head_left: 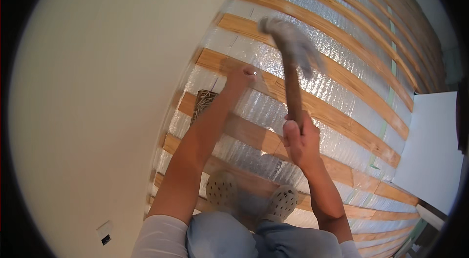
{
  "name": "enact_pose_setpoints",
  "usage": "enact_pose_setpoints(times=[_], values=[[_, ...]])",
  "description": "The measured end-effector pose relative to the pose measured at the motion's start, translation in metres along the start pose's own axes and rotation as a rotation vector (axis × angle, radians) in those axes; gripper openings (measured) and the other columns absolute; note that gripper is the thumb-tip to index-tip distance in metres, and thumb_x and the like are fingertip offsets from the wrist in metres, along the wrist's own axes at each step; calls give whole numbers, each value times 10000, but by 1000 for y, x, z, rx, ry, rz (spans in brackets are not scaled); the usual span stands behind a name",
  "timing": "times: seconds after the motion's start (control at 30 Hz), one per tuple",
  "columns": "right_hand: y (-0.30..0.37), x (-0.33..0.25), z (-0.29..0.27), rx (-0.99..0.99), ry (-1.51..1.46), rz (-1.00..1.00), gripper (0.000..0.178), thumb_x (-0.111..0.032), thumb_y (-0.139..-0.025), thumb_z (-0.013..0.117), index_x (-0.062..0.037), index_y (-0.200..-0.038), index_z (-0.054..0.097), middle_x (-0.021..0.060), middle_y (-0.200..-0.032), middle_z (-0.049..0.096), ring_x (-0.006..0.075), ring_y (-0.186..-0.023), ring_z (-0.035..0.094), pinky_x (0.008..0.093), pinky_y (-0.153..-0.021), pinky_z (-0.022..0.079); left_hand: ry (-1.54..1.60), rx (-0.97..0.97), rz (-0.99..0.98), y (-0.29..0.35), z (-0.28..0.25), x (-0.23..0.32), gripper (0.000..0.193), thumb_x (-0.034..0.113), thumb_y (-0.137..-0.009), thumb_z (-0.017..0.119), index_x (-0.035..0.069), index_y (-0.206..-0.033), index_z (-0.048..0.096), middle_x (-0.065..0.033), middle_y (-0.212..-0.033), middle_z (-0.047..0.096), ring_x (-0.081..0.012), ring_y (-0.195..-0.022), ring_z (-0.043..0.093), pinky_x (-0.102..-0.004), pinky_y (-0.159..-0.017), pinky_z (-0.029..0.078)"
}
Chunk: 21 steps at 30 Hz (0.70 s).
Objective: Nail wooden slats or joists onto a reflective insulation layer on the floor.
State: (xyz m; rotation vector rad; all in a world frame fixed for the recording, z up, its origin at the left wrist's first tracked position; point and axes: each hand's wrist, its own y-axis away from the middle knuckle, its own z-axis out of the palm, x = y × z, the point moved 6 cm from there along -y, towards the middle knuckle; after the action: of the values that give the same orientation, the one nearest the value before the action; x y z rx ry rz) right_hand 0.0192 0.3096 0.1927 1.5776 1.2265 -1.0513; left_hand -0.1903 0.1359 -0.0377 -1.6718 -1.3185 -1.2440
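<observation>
My right hand (pixel 302 142) is wrapped round the wooden handle of a claw hammer (pixel 292 82). The hammer is raised over the wooden battens, its metal head smeared by motion. Ahead and to the left, my left hand (pixel 239 80) rests at a wooden batten (pixel 273 82), near its left end. Its fingers are closed in a pinch; whatever is between them is too small to make out. Partly behind my left forearm lies an open box of nails (pixel 204 99), full of loose nails.
Rows of battens run across silvery foil sheeting (pixel 264 111). A plain pale wall (pixel 107 72) rises along the left, with a socket (pixel 104 232) low on it. A white panel (pixel 430 145) stands at the right. My feet, in perforated clogs (pixel 282 203), are among the battens.
</observation>
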Motion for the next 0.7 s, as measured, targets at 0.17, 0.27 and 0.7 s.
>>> enact_pose_setpoints(times=[0.17, 0.27, 0.7], values=[[-11, 29, -9, -13, 180, -262, 380, -363, -966, 494, 8, -1047, 505, 47, -690, 540, 113, -583, 525, 275, -539, 428, -634, -74, 106, -8, -43, 49, 318, 162, -832, 615, 5, -1108, 625, -122, -932, 689, -234, -849, 646, -354, -766, 506], [-13, 62, 15, -79, 307, 67, 409, -344, -920, 554, 20, -1106, 541, 266, -883, 644, 441, -851, 630, 467, -738, 489, -563, 13, 72, -3, -82, 9, 390, 201, -903, 505, -39, -1206, 559, -196, -1114, 647, -322, -1031, 616, -383, -909, 473], [-22, 5, 0, 78, -252, -535, 500, -512, -934, 507, -19, -853, 489, 62, -667, 490, 117, -576, 486, 248, -496, 394, -935, -104, -26, 7, -80, 18, 401, 143, -943, 375, -62, -1261, 506, -238, -1294, 525, -343, -1198, 514, -412, -1024, 400]])
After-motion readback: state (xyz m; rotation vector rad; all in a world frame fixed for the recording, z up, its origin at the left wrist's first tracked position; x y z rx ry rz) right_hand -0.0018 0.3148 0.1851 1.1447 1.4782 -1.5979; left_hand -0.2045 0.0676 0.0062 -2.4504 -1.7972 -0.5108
